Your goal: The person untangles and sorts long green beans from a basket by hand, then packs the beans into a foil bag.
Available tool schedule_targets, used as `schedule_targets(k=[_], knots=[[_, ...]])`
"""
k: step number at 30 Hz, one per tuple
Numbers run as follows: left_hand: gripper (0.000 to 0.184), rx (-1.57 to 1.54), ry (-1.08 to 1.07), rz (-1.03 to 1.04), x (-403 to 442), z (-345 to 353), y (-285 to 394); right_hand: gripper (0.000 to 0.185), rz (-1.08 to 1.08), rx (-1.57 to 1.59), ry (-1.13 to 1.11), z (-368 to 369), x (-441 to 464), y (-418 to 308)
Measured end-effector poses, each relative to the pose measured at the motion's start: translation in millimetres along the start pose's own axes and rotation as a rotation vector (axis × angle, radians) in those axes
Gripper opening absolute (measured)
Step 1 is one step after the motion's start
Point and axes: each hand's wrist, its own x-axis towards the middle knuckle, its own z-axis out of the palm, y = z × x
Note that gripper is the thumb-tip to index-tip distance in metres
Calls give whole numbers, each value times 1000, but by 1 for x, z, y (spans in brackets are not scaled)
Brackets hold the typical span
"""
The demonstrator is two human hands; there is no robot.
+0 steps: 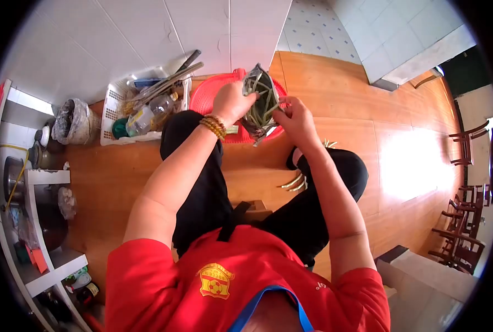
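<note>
A dark-lined plastic bag (260, 88) with long, thin green pieces inside, like beans or stems, is held up over a red plastic basket (203, 95). My left hand (234, 102), with a beaded bracelet at its wrist, is closed on the bag's left edge. At the right edge, my right hand (296, 117) is closed, thumb and fingertips pinched on the bag's rim beside a green strip. The basket's middle is hidden behind the bag and hands. Several pale green strips (297, 182) lie on the floor by my right foot.
A white crate (112, 110) with bottles and metal rods stands against the wall, beside a bag-lined bucket (74, 122). A shelf unit (47, 177) with pots runs along the left. Wooden chairs (462, 238) stand far right, and a pale cabinet (418, 282) is behind my right elbow.
</note>
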Motion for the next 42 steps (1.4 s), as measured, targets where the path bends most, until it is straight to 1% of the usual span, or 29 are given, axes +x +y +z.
schedule_targets(k=[1,2,3,4,6,7,8,9,10,12,14,16,17,19,20,22,23,24,26,27,28,30,31,34,37,39,40,42], knots=[[34,106,18,22,-9,6,-3,19,10,-6,-2,5,-5,7],[34,213,34,45,-18,12,-4,19,-121,-264,72,12,-9,14],[34,233,13,38,-27,16,0,21,-253,-520,145,17,-12,20],[32,269,4,51,-32,27,-5,21,-245,-524,146,22,-16,27],[28,284,-11,23,-46,37,-3,21,-119,-598,223,32,-24,32],[27,299,9,59,-51,46,-7,21,-49,-656,270,41,-30,35],[27,315,26,93,-56,57,-15,21,-82,-693,288,53,-38,34],[33,292,6,47,-60,64,-16,21,-62,-698,315,62,-43,34],[33,293,-11,41,-65,68,-22,21,-40,-704,340,68,-48,36],[34,176,-23,0,-74,70,-28,21,-43,-699,371,73,-55,45],[39,-18,-33,-55,-76,78,-41,19,-69,-662,425,76,-63,55],[43,-64,49,-54,-85,88,-40,19,-6,-701,403,81,-65,69],[43,-60,37,-57,-87,92,-42,18,1,-709,405,84,-66,71],[45,-173,66,-15,-89,98,-47,18,-16,-713,408,82,-68,75],[45,-171,51,-15,-89,97,-48,18,-1,-711,410,81,-69,77],[53,-122,-56,28,-86,94,-50,16,25,-681,419,80,-66,80],[53,-167,-44,83,-85,96,-53,16,31,-681,418,79,-65,81],[53,-165,-47,81,-83,98,-56,15,-5,-623,438,78,-65,82],[53,-269,-60,105,-82,95,-56,13,-34,-559,456,77,-63,82],[55,-334,-79,82,-84,87,-49,13,-58,-495,459,76,-61,82],[55,-331,-81,78,-85,86,-51,13,-82,-431,460,76,-60,81],[47,-290,-154,74,-86,84,-54,14,-58,-394,497,74,-57,82],[47,-288,-156,72,-86,84,-56,14,-37,-358,538,74,-57,82],[49,-304,-187,65,-87,82,-55,16,-15,-314,514,73,-57,80],[50,-302,-168,113,-88,81,-51,15,-11,-254,542,74,-57,84],[48,-426,-300,-78,-91,72,-40,14,-13,-193,548,73,-57,86],[48,-425,-298,-76,-90,74,-42,12,-13,-132,554,72,-57,87],[45,-320,-143,27,-87,85,-52,12,-43,-128,527,72,-58,84]])
